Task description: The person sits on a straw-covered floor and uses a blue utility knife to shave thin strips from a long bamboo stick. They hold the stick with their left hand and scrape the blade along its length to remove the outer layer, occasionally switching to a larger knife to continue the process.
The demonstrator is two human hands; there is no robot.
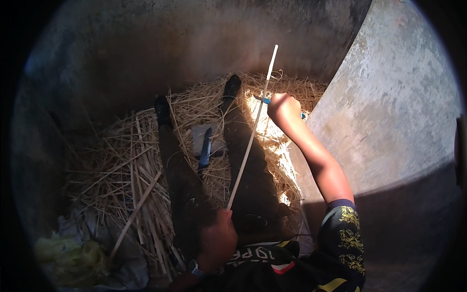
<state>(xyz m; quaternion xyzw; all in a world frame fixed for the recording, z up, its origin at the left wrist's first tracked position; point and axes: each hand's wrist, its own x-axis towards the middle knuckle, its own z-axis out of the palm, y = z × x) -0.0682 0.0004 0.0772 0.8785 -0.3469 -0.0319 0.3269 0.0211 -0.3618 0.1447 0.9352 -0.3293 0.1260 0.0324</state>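
My left hand (219, 239), in shadow near my lap, is closed around the lower end of a long, thin, pale stick (247, 150), which looks like a strip of cane or bamboo. The stick slants up and away to the right, over my outstretched leg. Farther out, my right hand (285, 108) is closed on a small knife with a blue handle (265, 100). Its short blade lies against the stick's upper part. Just above the blade a thin curled shaving (277, 74) hangs off the stick, and the stretch beyond it looks whiter.
Between my legs a dark-blue bladed tool (206, 148) lies against a grey block (218, 145). Shavings and straw (194, 104) cover the ground. Several split sticks (141, 194) are piled at the left, near a yellowish bundle (73, 260). Concrete walls (394, 97) rise at the right and far side.
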